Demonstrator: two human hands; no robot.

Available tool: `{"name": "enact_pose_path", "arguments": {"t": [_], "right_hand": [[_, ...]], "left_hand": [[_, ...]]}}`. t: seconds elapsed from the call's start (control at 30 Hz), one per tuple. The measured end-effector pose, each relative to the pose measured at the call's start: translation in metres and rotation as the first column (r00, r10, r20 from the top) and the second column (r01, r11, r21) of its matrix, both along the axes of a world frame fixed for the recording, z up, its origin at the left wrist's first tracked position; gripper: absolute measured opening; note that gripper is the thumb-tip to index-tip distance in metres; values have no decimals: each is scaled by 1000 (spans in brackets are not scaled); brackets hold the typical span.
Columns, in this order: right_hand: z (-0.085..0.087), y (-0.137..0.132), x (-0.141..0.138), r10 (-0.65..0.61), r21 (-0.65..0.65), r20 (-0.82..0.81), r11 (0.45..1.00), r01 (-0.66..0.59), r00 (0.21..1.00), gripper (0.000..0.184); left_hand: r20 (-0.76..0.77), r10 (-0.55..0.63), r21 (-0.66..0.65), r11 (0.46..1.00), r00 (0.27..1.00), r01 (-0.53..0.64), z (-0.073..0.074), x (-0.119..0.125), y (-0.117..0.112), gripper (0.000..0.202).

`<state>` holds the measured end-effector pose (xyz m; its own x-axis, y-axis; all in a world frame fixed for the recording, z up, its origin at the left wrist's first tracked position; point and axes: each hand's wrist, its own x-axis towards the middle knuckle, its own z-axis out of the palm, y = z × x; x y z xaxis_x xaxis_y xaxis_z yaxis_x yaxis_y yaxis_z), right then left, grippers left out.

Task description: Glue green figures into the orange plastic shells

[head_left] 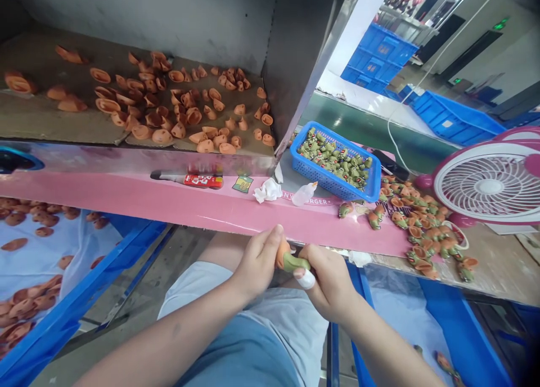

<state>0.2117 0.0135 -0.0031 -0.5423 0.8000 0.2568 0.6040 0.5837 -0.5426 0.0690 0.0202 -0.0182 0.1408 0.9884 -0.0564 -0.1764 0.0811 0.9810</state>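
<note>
Above my lap, my left hand (264, 260) is closed on a small orange hollow piece (281, 253). My right hand (327, 280), with a white wrap on its thumb, pinches a green figurine piece (296, 262) that meets the orange one. Fingers hide part of both, so I cannot tell whether they are joined. Just beyond on the pink work surface lie a small translucent bottle with an orange tip (304, 193) and a crumpled white tissue (268, 190). A blue basket (337, 193) of small green pieces stands behind them.
Orange hollow pieces (147, 117) lie scattered in a metal booth. Orange-and-green figurines (426, 229) crowd the right side, by a pink-and-white fan (491, 179). Below the bench are blue crates at left (97, 288) and right (459, 331). A red-labelled tube (203, 181) lies under the booth.
</note>
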Motion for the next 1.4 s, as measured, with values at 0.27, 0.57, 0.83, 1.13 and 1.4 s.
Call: {"name": "enact_pose_path", "arguments": {"t": [0.27,0.57,0.83,1.13,1.4], "right_hand": [[15,-2,0,-51,87,-91,994,59,994,13],[16,-4,10,-42,304,-56,951,57,998,43],[14,-4,14,11,334,-63,942,11,998,48],[12,-5,15,31,242,-139,970,4,990,47],[19,-2,14,-45,238,-184,967,89,982,33]], "left_hand": [[-143,159,368,925,977,-96,0,-13,-14,17],[37,39,-122,992,999,-34,13,-18,-19,8],[173,-53,-220,971,984,91,6,-18,-10,15],[187,-113,-272,949,976,162,8,-16,-12,13],[168,-125,-197,968,978,158,10,-14,-11,11]]}}
